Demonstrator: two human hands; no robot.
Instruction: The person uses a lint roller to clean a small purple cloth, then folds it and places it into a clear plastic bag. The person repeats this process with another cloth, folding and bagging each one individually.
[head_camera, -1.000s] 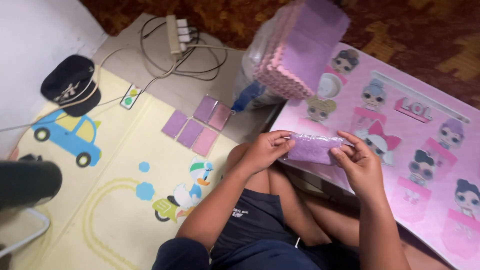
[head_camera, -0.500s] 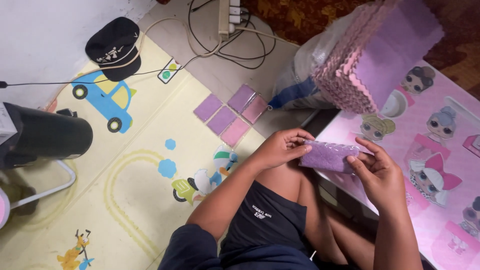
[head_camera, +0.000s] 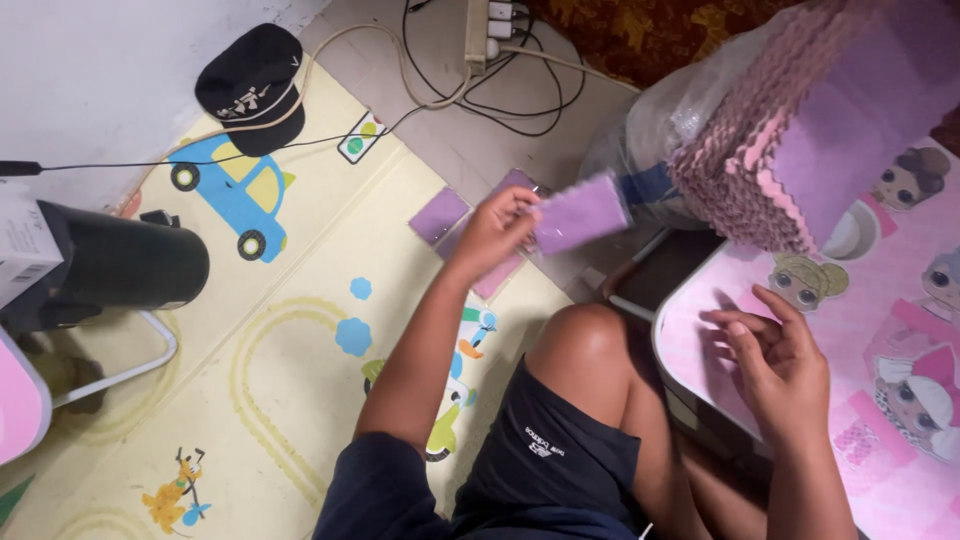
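Note:
My left hand (head_camera: 495, 232) is stretched out over the floor mat and holds a small purple packet (head_camera: 581, 213) in a clear wrapper. Just under it lie a few flat purple packets (head_camera: 440, 214) on the grey floor at the mat's edge. My right hand (head_camera: 778, 362) hovers over the pink table (head_camera: 900, 450), palm up, fingers apart, holding nothing. A stack of pink and purple foam pieces (head_camera: 770, 150) in a clear plastic bag stands at the table's far corner.
A yellow play mat (head_camera: 270, 350) with cartoon pictures covers the floor. A black cap (head_camera: 252, 85) lies near the wall, a power strip (head_camera: 487, 25) with cables behind it. A black cylinder (head_camera: 110, 268) rests on a chair at the left. My bare knee (head_camera: 585, 335) is between mat and table.
My left hand has carried the purple packet away from the table, out to the left over the packets on the floor. My right hand let go of it and stayed over the table.

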